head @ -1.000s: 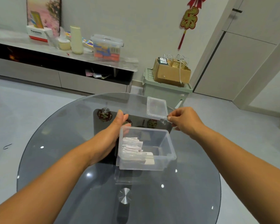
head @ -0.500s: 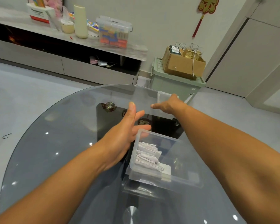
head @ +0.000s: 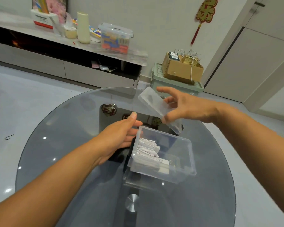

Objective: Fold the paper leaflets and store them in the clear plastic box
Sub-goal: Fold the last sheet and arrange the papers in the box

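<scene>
A clear plastic box (head: 180,161) stands open on the round glass table (head: 72,128), right of centre. Several folded white paper leaflets (head: 147,149) lie stacked in its left half. My left hand (head: 121,136) rests flat against the box's left wall, fingers straight. My right hand (head: 185,107) holds the clear lid (head: 154,104) tilted in the air above the box's far edge, thumb and fingers around its right end.
Beyond the table, a low TV cabinet (head: 72,51) carries a lidded storage box (head: 116,38), a bottle and small items. A green bin (head: 175,86) topped by a cardboard box (head: 182,69) stands by the wall. Doors are at the right.
My right hand has lifted the lid off the table's far side and brought it back toward the box, tilted. The left hand stays against the box's left wall.
</scene>
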The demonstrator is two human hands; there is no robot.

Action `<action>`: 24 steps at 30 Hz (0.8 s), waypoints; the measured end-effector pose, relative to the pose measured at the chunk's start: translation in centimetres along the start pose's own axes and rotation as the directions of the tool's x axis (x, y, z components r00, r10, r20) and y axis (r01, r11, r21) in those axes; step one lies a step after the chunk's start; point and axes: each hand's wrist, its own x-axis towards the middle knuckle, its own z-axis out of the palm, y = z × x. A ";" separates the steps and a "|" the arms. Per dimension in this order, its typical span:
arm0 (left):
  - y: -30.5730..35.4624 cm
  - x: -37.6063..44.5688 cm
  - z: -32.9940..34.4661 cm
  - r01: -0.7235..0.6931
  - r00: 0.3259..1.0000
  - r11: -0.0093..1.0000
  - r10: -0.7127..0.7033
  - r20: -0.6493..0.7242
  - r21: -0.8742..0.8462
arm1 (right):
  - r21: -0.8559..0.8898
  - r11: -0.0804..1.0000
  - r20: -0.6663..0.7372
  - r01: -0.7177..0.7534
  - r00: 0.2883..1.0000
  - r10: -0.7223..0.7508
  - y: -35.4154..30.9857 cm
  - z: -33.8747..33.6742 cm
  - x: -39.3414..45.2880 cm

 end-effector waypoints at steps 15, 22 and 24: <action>-1.4 -5.1 0.2 0.002 0.999 0.998 -0.005 0.051 0.056 | -0.510 0.860 0.072 -0.003 0.996 0.047 -2.3 6.4 -9.5; -1.6 -5.5 0.2 -0.021 0.999 0.998 0.019 0.029 0.052 | -0.489 0.872 0.087 -0.010 0.994 0.060 -1.9 6.5 -8.7; -1.7 -5.4 0.2 -0.018 1.000 0.999 0.016 0.026 0.047 | -0.499 0.866 0.093 0.002 0.994 0.051 -1.7 6.5 -8.7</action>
